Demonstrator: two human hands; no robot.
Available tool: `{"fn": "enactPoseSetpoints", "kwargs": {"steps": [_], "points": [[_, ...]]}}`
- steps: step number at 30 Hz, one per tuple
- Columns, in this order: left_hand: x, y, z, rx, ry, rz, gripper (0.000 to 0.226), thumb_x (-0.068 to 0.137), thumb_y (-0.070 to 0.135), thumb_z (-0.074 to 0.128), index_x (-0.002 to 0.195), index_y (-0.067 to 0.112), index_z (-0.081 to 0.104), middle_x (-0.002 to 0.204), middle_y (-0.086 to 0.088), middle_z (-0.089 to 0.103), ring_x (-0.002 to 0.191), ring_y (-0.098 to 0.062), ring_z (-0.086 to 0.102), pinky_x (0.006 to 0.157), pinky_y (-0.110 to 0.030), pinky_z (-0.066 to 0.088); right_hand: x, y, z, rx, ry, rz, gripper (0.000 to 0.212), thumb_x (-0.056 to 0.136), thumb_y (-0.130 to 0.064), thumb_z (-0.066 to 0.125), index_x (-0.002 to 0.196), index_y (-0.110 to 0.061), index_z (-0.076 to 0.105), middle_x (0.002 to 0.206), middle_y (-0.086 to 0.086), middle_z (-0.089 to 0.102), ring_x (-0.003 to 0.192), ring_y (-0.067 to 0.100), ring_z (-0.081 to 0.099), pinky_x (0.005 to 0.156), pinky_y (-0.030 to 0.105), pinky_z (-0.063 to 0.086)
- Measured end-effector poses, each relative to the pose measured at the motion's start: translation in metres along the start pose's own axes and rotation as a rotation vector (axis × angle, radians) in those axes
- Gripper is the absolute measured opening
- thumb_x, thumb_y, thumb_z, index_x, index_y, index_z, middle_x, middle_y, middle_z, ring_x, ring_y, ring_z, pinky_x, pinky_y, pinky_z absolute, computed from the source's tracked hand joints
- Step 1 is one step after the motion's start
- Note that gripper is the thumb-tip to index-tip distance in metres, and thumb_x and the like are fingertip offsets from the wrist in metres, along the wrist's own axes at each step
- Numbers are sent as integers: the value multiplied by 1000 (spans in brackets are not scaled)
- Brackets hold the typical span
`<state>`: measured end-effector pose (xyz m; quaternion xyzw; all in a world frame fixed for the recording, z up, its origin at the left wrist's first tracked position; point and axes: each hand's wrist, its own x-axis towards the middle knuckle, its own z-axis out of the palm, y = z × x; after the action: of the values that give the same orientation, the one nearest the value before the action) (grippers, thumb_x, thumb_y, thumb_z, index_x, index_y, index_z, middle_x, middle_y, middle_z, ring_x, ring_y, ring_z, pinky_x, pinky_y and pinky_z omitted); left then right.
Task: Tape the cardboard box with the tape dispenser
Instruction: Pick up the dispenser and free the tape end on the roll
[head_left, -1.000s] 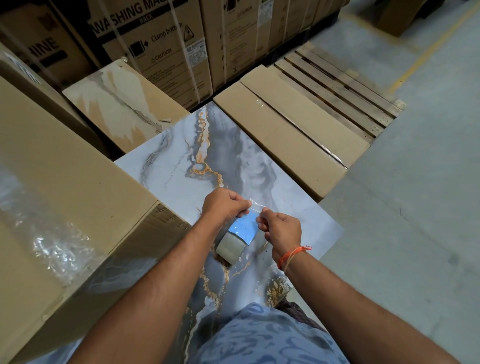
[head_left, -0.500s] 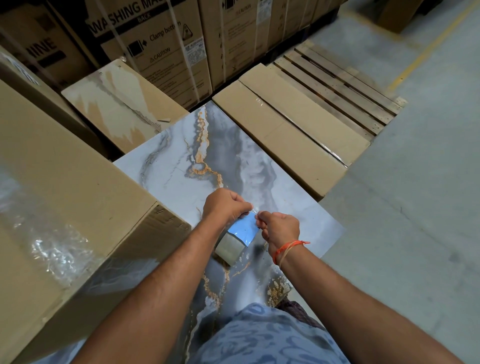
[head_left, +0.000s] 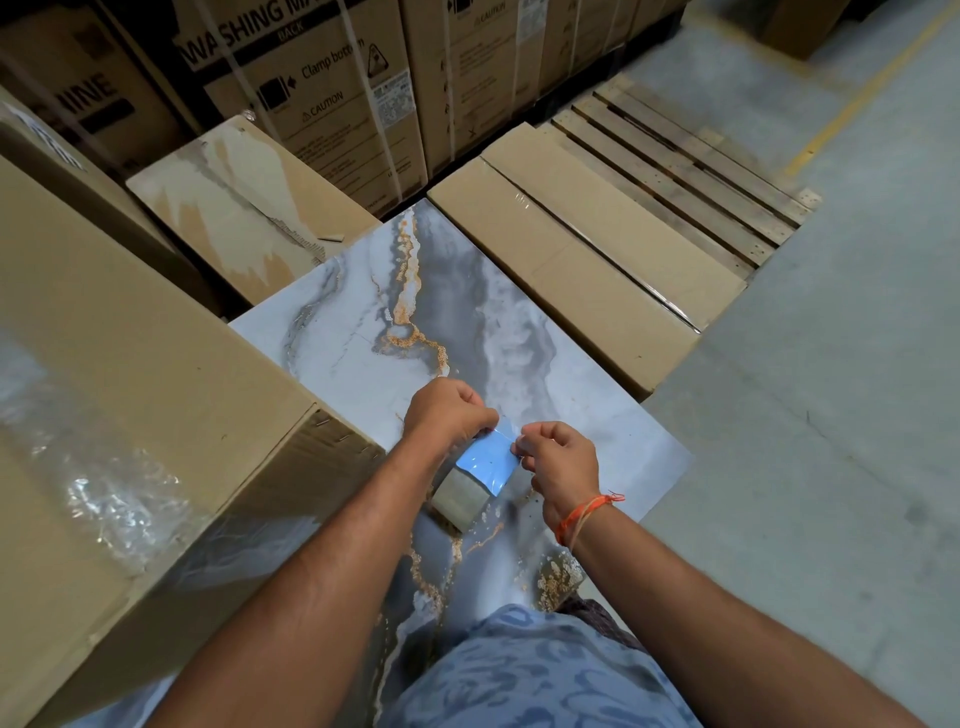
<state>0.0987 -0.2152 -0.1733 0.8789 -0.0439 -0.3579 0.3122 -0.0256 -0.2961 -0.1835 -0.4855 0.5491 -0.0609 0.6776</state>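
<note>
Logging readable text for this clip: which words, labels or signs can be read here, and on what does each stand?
"WASHING MA", cut off at the frame edge: tall carton at the back.
"BACK": same carton, black strip.
"Clamp bottom": same carton.
"CAUTION", beside a warning triangle: same carton.
"CAUTION": next carton to its right.
"INE": dark carton at far left, start hidden.
White sticker and fine print: too small to read.

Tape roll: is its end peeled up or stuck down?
Peeled up: right hand pinches a clear strip off the tape roll, which the left hand holds.

Dim, even light; sharp centre, wide-angle bending at edges, glare on plastic wrap (head_left: 88, 499).
</note>
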Motion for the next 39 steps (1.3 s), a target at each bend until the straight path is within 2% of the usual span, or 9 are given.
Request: {"fn": "enactPoseSetpoints", "kwargs": {"steps": [4, 8, 10, 17, 24, 28, 32, 35, 39], "points": [[0, -4, -3, 23, -15, -23, 18, 69, 30, 71, 69, 11, 68, 75, -4, 77, 81, -26, 75, 82, -46, 62, 0, 0, -2, -25, -26, -11, 14, 85, 5, 60, 85, -4, 71, 79, 14, 67, 58, 13, 55, 44, 13, 41], [-3, -6, -4, 0, -136, -176, 31, 82, 41, 68, 76, 11, 64, 64, -5, 67, 49, -21, 58, 49, -27, 46, 4, 1, -5, -31, -60, 18, 18, 83, 8, 58, 88, 0, 74, 76, 13, 65, 54, 11, 52, 41, 12, 40], [-3, -7, -2, -16, -200, -221, 35, 85, 44, 68, 89, 9, 67, 69, -5, 64, 49, -18, 55, 46, -21, 39, 5, 1, -6, -48, -78, 31, 18, 82, 7, 59, 87, 1, 76, 69, 10, 63, 50, 9, 50, 40, 12, 39], [-1, -9, 13, -60, -216, -192, 33, 74, 27, 84, 91, 3, 70, 90, -14, 74, 71, -24, 69, 65, -30, 55, -1, 7, -11, -146, -115, 0, 15, 85, -5, 67, 81, 4, 78, 61, 6, 59, 51, 13, 45, 46, 19, 38], [-4, -9, 12, 33, -187, -157, 37, 75, 29, 80, 95, 0, 73, 93, -14, 75, 68, -22, 65, 59, -25, 48, -7, 17, -23, -102, -92, 2, 14, 85, -4, 65, 82, -5, 79, 69, 4, 68, 61, 13, 56, 57, 23, 44], [-7, -13, 7, 8, -167, -150, 29, 73, 29, 83, 82, 5, 69, 90, -17, 76, 66, -23, 65, 62, -28, 49, 0, 14, -21, -12, -63, 212, 9, 89, -16, 63, 88, -6, 63, 64, 7, 58, 46, 13, 45, 43, 23, 34], [-13, -20, 4, -43, -143, -95, 22, 79, 25, 84, 83, 8, 69, 90, -16, 77, 71, -22, 67, 70, -33, 55, -1, 13, -15, -1, -141, 203, 19, 92, -24, 64, 93, -13, 48, 67, 10, 56, 46, 15, 47, 38, 20, 36], [-19, -29, 1, -83, -79, -44, 31, 75, 30, 86, 88, 12, 65, 95, -11, 76, 82, -21, 73, 83, -42, 62, -8, 12, -11, -12, -160, 128, 24, 90, -18, 67, 106, -13, 49, 79, 12, 65, 52, 17, 56, 41, 21, 43], [-29, -35, -4, -42, -3, 42, 38, 68, 38, 85, 95, 31, 59, 94, -3, 75, 83, -21, 74, 78, -43, 63, -9, 14, -9, -82, -148, 7, 32, 86, -12, 70, 112, -16, 52, 99, 17, 74, 83, 27, 77, 51, 20, 48]]}}
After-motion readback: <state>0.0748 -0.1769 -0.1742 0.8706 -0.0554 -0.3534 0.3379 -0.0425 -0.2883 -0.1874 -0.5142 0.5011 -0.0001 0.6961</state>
